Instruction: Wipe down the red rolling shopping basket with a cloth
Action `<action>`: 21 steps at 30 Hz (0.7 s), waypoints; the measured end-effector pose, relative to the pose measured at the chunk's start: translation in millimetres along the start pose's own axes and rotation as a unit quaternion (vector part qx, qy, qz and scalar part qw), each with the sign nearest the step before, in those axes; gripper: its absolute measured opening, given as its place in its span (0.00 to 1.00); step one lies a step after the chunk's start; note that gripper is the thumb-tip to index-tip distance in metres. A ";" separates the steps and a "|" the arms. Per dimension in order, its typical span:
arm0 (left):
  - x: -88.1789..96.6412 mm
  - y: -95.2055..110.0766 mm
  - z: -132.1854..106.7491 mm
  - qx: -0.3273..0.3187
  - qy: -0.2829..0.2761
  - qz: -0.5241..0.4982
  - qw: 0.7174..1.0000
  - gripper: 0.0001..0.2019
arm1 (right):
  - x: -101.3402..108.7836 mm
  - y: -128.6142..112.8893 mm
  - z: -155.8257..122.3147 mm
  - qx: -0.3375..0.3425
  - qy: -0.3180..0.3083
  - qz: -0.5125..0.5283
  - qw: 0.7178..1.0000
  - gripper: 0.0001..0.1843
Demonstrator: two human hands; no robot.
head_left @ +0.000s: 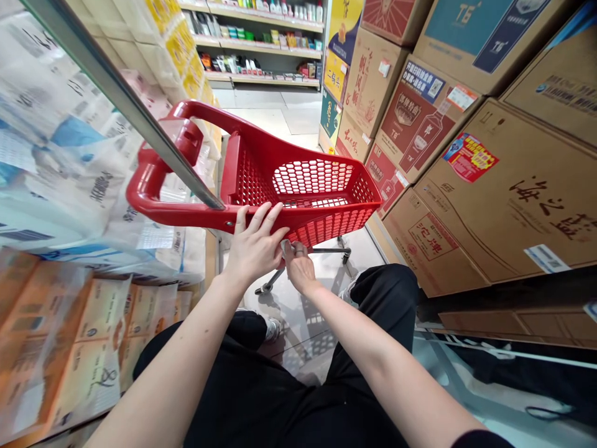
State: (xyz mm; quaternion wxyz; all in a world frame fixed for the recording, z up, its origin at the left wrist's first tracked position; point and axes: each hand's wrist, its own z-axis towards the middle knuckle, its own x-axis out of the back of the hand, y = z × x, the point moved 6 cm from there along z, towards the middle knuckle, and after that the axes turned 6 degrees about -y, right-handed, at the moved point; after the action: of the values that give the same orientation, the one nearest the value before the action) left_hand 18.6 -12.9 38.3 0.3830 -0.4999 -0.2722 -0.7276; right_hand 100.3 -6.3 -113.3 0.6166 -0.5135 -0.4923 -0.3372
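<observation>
While the left hand point(252, 249) lay with fingers loosely spread on the rim of the red cart point(317, 216), between stacked boxes point(504, 199) and white packs point(93, 162), the right hand point(301, 267) pinched a pale scrap point(286, 247) just below; pushing hard could have rolled the wheels point(346, 254) into the boxes.

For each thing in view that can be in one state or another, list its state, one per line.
Red cart: upright, top open.
Left hand: fingers spread, resting on the cart's near side.
Right hand: curled, pinching a white scrap below the rim.
White scrap: held, mostly hidden.
Metal pole: slanted.
Cartons: stacked, shut where visible.
Shelves: stocked.
White packs: piled, wrapped.
</observation>
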 end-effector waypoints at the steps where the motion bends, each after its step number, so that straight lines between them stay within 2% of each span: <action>1: -0.1 -0.3 0.3 -0.001 0.001 -0.002 1.000 0.24 | -2.2 -0.4 -1.1 0.007 -0.010 -0.016 1.000 0.28; 4: -1.4 -1.5 1.1 -0.005 0.002 -0.006 1.000 0.26 | -3.3 -0.9 1.0 0.016 -0.029 -0.050 0.998 0.30; 7: -2.0 -3.1 2.4 -0.006 -0.001 -0.006 1.000 0.27 | 4.0 -0.6 10.7 0.022 -0.031 -0.061 0.997 0.28; 11: 1.5 -3.8 3.5 -0.010 -0.005 0.000 1.000 0.25 | 15.4 5.6 22.8 0.025 -0.033 -0.040 0.998 0.22; 14: 1.8 -1.3 -2.0 -0.024 -0.006 0.014 1.000 0.25 | 14.8 15.6 19.0 0.031 -0.040 -0.011 0.999 0.20; 17: -11.0 0.6 -20.2 -0.027 -0.012 0.035 0.999 0.28 | 8.9 35.4 4.6 -0.012 -0.047 0.013 0.999 0.19; 19: -27.6 -0.2 -39.0 -0.018 -0.025 0.040 0.999 0.30 | 7.3 47.8 -5.5 -0.042 -0.049 0.016 0.998 0.21; 21: -46.1 -1.6 -58.3 -0.008 -0.040 0.034 0.999 0.32 | 9.4 52.1 -10.9 -0.036 -0.049 0.009 0.998 0.22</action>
State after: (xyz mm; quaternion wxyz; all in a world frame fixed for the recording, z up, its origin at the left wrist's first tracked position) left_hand -3.4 -44.3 -25.3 0.3927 -0.5402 -0.2642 -0.6958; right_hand 153.9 -3.3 -119.9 0.5764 -0.5556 -0.5044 -0.3235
